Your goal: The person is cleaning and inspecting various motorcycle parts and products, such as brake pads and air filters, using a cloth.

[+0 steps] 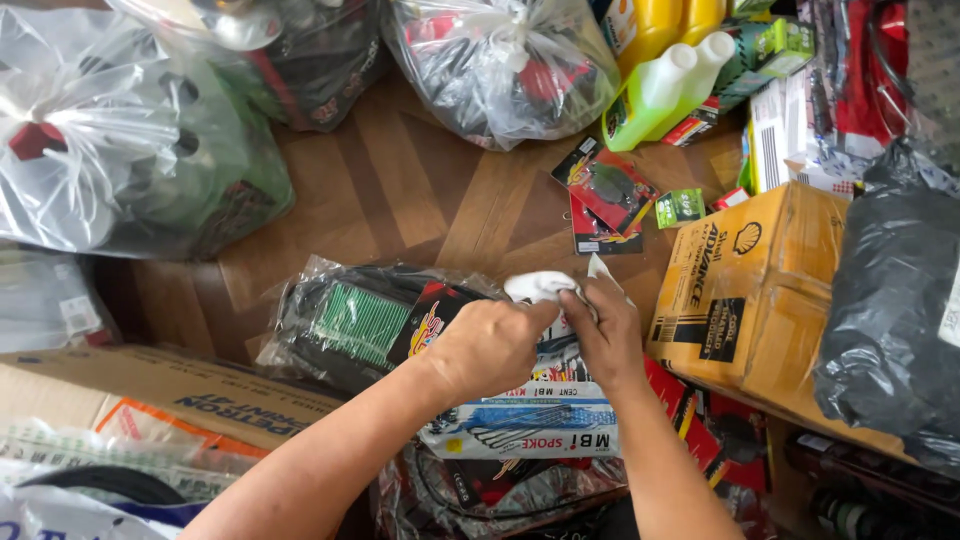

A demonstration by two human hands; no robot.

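We look down at two bare hands over a crowded wooden floor (400, 190); the left hand (487, 345) and the right hand (606, 335) meet on a small piece of white paper (540, 286), which is crumpled between them. Both hands are closed on it; the fingers (578, 303) of the right hand pinch one edge, the left hand is curled like a fist on the other side. The paper is just above a flat white and blue box (525, 420), which lies partly on a bagged air filter with green pleats (362, 320). We judge that the paper can tear if both hands pull apart strongly, because it is thin and already wrinkled; the box under it can also slide off the slippery plastic bag; the yellow carton (750, 290) beside the right hand leaves little room.
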